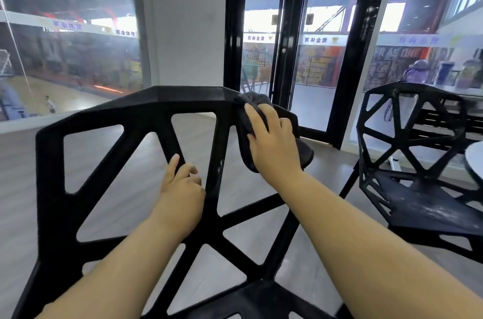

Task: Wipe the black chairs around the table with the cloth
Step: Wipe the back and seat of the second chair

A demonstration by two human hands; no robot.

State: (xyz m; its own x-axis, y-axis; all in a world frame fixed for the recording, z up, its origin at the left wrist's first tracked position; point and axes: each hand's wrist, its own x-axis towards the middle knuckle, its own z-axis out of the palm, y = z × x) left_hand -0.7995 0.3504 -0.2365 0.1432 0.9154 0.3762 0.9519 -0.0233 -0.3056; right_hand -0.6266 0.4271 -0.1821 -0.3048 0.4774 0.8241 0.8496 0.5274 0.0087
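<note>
Wiping is under way on the backrest of the near chair [136,109], a black open-work frame of slanting struts that fills most of the head view. The right grip [271,135] lies over the grey cloth [305,154], fingers stretched across it and pressing it onto the upper right corner of the backrest, where the top rail bends down into the side. The cloth is draped over that corner and hangs a little below the hand; I cannot tell whether the thumb pinches it from underneath. The left grip [180,177] is clamped on the chair itself, fingers curled round one of the slanting struts near the middle of the back, and to my eye it steadies the frame against the push of the wiping hand. I judge the task to be in its middle: this chair's back is being worked on, while the second chair [413,141], standing to the right just beside the pale rounded edge of the counter [474,162], shows pale dusty streaks on its seat. The next move likely calls for drawing the cloth down the side rail and along the inner struts, keeping pressure flat so it does not slip off the narrow bars, then shifting the steadying hand clear of struts not yet wiped.
</note>
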